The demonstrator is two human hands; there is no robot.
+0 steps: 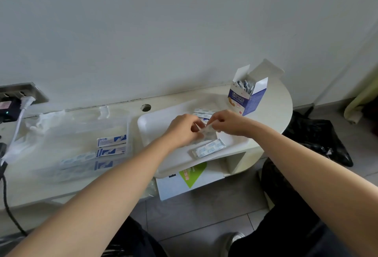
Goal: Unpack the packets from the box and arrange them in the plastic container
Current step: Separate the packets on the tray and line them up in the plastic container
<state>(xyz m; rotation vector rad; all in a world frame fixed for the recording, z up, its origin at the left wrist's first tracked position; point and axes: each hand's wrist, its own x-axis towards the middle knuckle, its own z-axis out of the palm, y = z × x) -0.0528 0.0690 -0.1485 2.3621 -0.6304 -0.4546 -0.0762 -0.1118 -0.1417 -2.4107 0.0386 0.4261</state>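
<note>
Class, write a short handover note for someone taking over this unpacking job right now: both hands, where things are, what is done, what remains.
Left hand and right hand: both pinch the held packet above the white tray.
Box: open, upright, behind the tray on the right, packets inside.
Loose packets lie on the tray.
Done: a few stored packets lie in the clear plastic container, left of the tray.
Left: move the held and tray packets into the container, then empty the box.
</note>
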